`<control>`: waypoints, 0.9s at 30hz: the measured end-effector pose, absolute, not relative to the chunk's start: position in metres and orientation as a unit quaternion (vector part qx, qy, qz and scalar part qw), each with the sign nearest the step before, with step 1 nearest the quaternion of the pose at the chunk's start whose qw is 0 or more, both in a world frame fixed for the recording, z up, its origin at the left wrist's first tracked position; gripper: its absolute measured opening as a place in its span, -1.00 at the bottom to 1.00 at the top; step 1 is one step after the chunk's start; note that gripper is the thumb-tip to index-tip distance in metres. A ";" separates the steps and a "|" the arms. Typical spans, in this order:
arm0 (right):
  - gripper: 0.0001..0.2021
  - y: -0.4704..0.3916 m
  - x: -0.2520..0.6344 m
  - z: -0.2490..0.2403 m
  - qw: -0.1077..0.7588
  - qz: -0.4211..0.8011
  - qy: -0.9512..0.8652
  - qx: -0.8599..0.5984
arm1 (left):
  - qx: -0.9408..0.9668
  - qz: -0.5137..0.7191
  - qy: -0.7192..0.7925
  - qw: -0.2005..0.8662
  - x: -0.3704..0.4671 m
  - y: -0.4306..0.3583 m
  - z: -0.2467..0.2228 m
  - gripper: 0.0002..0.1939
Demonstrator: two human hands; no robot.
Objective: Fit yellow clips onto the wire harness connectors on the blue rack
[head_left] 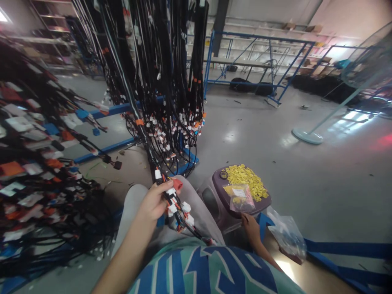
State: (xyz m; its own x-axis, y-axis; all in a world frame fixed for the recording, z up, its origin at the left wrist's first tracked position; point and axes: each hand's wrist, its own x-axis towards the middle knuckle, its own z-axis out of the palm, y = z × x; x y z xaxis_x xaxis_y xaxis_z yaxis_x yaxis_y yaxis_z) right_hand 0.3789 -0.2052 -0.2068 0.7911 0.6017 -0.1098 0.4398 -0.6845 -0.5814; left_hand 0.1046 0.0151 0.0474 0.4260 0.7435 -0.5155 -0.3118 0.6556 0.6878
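Two bare hands show in the head view, well apart. The left hand (153,204) is closed around a black wiring harness (146,143), near its branching end, which lies over the lap of the wearer's light grey trousers (131,206). That grip probably steadies the bundle, while the lap supports the loose white connectors (186,207) and leaves them exposed. A red-orange connector (177,184) sits just beside the fingertips. The right hand (251,228) is low at the near edge of a purple-brown plastic stool (218,185); whether its fingers grasp anything, I cannot tell.

On the stool, yellow plastic pieces (245,177) are spread loose, presumably for easy picking, beside a labelled clear bag (241,198). Another clear bag (288,232) lies to the right of the stool.

Around the wearer, many black harnesses (159,61) hang in dense bunches, likely to keep them untangled; those at far left are blurred. Beyond, a smooth grey floor (239,147) reaches a blue metal frame (245,36) and a pedestal fan (307,136), with shelves along the wall.
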 end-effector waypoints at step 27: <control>-0.89 -0.072 0.221 0.056 0.567 0.155 -0.608 -0.533 | 0.209 0.314 0.333 0.864 0.099 -0.005 0.050 -0.89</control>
